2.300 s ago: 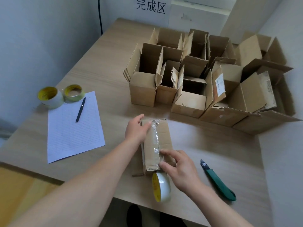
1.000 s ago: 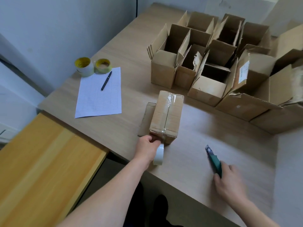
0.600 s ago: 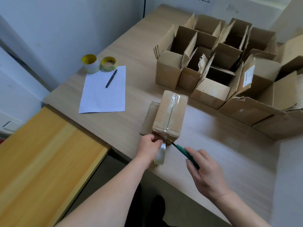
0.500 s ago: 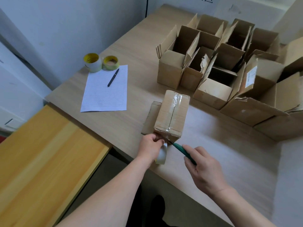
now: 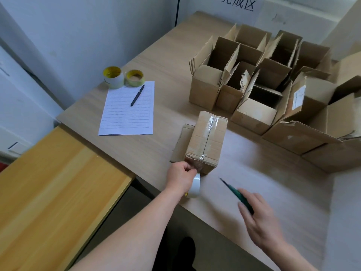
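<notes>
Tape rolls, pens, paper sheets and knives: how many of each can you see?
Clear tape rolls with yellow cores: 3
Black pen: 1
White lined paper sheet: 1
Green-handled utility knife: 1
Total: 6

Your closed box [image 5: 207, 142] was matt brown corrugated cardboard, its seam under glossy, wrinkled clear tape [image 5: 213, 121]. The tape roll [image 5: 195, 187] you held looked smooth and pale. The knife [image 5: 237, 193] had a green plastic handle. The table [image 5: 156, 147] showed matt, pale wood grain.

Left hand [image 5: 181, 176] holds the tape roll [image 5: 195, 186] against the taped box [image 5: 207, 141]; right hand [image 5: 259, 218] grips a green knife [image 5: 234, 191], clear of it
</notes>
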{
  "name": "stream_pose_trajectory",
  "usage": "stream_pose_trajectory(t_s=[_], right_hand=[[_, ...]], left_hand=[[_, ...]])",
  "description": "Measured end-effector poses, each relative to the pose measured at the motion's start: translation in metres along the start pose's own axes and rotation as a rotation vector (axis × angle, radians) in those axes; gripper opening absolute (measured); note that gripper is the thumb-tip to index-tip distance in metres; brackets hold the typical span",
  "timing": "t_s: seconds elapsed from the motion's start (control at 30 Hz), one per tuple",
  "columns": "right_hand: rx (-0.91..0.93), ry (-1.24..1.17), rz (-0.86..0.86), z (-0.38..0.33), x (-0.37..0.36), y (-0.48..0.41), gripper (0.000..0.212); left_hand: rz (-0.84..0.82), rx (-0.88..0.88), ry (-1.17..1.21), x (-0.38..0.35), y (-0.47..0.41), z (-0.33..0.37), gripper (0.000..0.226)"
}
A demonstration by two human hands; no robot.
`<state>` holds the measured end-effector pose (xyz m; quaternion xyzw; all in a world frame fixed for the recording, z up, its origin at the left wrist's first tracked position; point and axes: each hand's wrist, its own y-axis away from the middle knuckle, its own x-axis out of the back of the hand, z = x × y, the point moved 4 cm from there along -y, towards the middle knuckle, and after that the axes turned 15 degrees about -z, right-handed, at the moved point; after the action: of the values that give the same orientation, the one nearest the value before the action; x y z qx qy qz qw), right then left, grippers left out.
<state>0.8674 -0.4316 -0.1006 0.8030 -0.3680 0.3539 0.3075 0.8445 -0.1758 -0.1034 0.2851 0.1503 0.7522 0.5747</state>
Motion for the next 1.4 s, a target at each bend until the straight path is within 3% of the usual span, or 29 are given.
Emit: stream_pose_trajectory(t_s=[0.1,0.2,0.3,0.43,0.5,0.6,0.83,0.97,1.1,1.23,1.4], right_hand=[[-0.368,-0.007,-0.037,0.048,-0.01,0.021,0.043],[-0.532,0.087,-0.098,0.058,-0.015,0.023,0.05],[-0.439,0.119,-0.009,0.028,-0.009,0.006,0.049],[-0.224,-0.261,-0.008,-0.048,-0.001,-0.029,0.033],[-0.269,-0.394,-0.081,-0.071,-0.008,-0.044,0.035],[-0.352,-0.524,-0.193,-0.088,-0.022,-0.055,0.041],[-0.328,-0.741,-0.256,-0.095,-0.043,-0.049,0.038],[-0.268,-0.888,-0.253,-0.104,-0.038,-0.038,0.033],[-0.184,-0.861,-0.287,-0.107,-0.024,-0.034,0.012],[-0.141,-0.589,-0.341,-0.105,-0.007,-0.035,0.013],[-0.042,-0.196,-0.22,-0.115,0.019,-0.036,0.013]], left_hand=[[-0.009,0.009,-0.006,0.0,0.0,-0.001,0.026],[-0.008,0.021,-0.005,0.0,0.0,-0.003,0.027],[0.004,0.051,0.016,0.0,0.0,-0.002,0.034],[0.021,0.13,0.04,-0.002,0.0,0.001,0.034],[0.021,0.151,0.047,0.0,-0.002,0.004,0.017],[0.025,0.168,0.097,0.0,-0.007,0.0,0.01],[-0.063,0.212,0.378,-0.012,0.021,-0.016,0.01],[-0.136,0.114,0.438,-0.011,0.045,-0.018,0.015],[-0.102,-0.096,0.397,-0.011,0.067,-0.01,0.015],[-0.021,-0.24,0.417,-0.012,0.084,-0.005,0.021],[0.101,-0.079,0.543,-0.008,0.091,-0.011,0.022]])
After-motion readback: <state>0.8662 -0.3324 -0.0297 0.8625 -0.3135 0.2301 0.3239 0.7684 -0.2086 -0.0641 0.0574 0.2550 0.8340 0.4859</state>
